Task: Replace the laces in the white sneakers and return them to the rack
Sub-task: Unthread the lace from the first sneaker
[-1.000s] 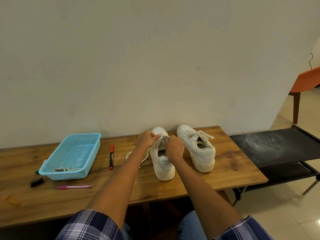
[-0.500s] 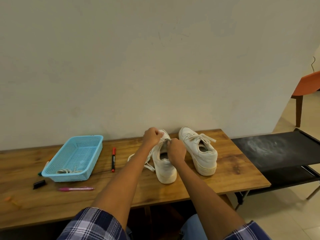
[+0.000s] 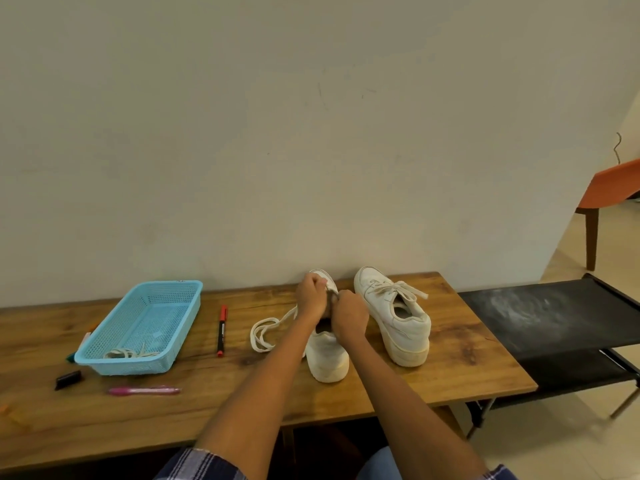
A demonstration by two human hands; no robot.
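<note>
Two white sneakers stand on the wooden table (image 3: 467, 362). The left sneaker (image 3: 327, 355) has its heel toward me, and both hands work over its tongue. My left hand (image 3: 311, 297) pinches the white lace (image 3: 266, 332) near the eyelets; the lace's loose length loops on the table to the left. My right hand (image 3: 349, 315) grips the lace at the top of the same shoe. The right sneaker (image 3: 394, 315) is laced and tied, untouched. The black shoe rack (image 3: 554, 313) stands to the right of the table.
A light blue basket (image 3: 138, 327) with an old lace inside sits at the left. A red marker (image 3: 221, 329), a pink pen (image 3: 143, 390) and a black cap (image 3: 67, 379) lie on the table. An orange chair (image 3: 609, 192) stands at the far right.
Both hands stayed on the left sneaker's lace; the left hand pulled up slightly and the loose loop of lace shifted on the table. The camera tilted a little.
</note>
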